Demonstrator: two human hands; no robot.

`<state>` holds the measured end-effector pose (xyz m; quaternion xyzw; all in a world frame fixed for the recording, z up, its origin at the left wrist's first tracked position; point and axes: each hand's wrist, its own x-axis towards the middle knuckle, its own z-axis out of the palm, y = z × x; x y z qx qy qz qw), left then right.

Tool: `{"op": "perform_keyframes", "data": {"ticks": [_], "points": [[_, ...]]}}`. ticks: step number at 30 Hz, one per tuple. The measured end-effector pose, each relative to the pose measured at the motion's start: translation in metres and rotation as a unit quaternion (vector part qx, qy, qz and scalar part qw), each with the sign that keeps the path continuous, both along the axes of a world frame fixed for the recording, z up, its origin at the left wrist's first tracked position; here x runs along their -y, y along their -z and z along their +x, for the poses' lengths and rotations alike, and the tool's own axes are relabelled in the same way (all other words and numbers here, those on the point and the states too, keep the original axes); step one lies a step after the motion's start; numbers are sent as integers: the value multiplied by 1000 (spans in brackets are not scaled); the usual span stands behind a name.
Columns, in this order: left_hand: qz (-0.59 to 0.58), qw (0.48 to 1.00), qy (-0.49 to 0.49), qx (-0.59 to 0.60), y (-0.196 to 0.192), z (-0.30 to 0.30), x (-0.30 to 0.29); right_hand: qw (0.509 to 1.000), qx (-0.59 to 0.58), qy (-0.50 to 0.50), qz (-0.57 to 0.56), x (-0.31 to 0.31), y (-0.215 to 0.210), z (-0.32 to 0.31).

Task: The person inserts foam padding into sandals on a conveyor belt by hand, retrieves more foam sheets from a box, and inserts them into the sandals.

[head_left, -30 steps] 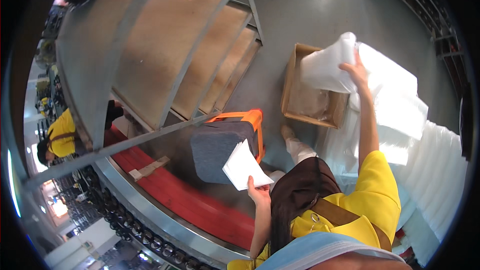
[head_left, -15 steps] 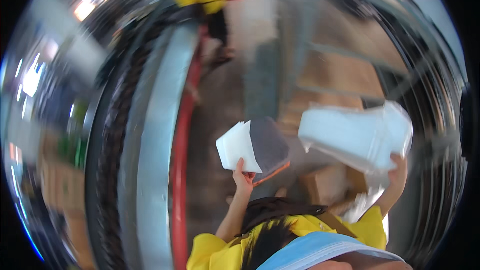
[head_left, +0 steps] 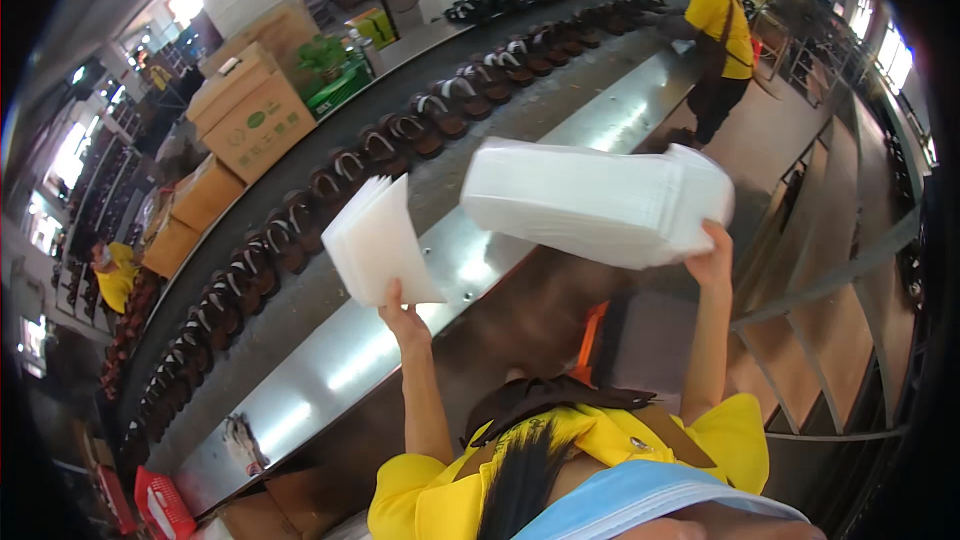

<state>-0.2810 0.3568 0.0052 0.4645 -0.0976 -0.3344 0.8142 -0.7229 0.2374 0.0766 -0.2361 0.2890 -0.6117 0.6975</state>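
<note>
A fanned stack of white sheets (head_left: 377, 245) is pinched in my left hand (head_left: 403, 320), thumb on the near face. The stack is held up in front of the metal bench edge and the row of sandals. My right hand (head_left: 711, 258) grips one end of a long, thick white pack (head_left: 595, 202), which looks wrapped in clear plastic. This pack lies nearly level and hides part of the metal ledge (head_left: 375, 352). A gap separates the pack from the sheets.
Dark strappy sandals (head_left: 425, 135) line the curved conveyor beyond the ledge. Cardboard boxes (head_left: 255, 120) and a green crate (head_left: 337, 90) stand on the far side. A person in yellow (head_left: 722, 35) works at the far right. Rack bars (head_left: 830, 290) rise at my right; gloves (head_left: 243, 443) lie on the ledge.
My view has swung toward the conveyor, whose sandals now show clearly. The sheets and the wrapped pack, still in my hands, have come up in front of the metal ledge.
</note>
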Motion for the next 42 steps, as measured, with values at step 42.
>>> {"op": "perform_keyframes", "data": {"ticks": [42], "points": [[79,965,-216,-127,32,-62,459,540,-715,-181,-405,628,180,306]]}}
